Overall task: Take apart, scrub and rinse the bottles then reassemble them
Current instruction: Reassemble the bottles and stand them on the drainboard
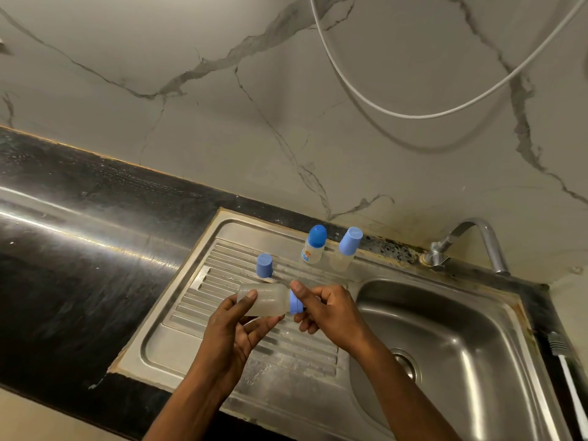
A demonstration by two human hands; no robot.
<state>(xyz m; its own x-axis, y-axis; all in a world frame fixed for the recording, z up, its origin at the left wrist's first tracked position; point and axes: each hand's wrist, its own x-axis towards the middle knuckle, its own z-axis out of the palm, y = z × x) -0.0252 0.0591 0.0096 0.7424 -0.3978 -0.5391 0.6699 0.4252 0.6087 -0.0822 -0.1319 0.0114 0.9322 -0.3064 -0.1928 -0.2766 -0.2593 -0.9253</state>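
A cloudy clear bottle (267, 299) lies sideways above the draining board, held between both hands. My left hand (234, 332) grips its body from below, thumb on top. My right hand (327, 310) curls around the blue screw ring (295, 302) at its neck. A loose blue cap (264, 265) stands upside down on the ridged draining board (203, 313). Two more bottles stand at the back rim: one with a dark blue cap and a printed label (313, 246), one with a light blue cap (345, 249).
The steel sink basin (445, 345) with its drain lies to the right, under a curved tap (477, 240). A black countertop (79, 249) stretches to the left. A brush with a white handle (569, 377) lies at the right edge. A white cable (381, 103) hangs along the marble wall.
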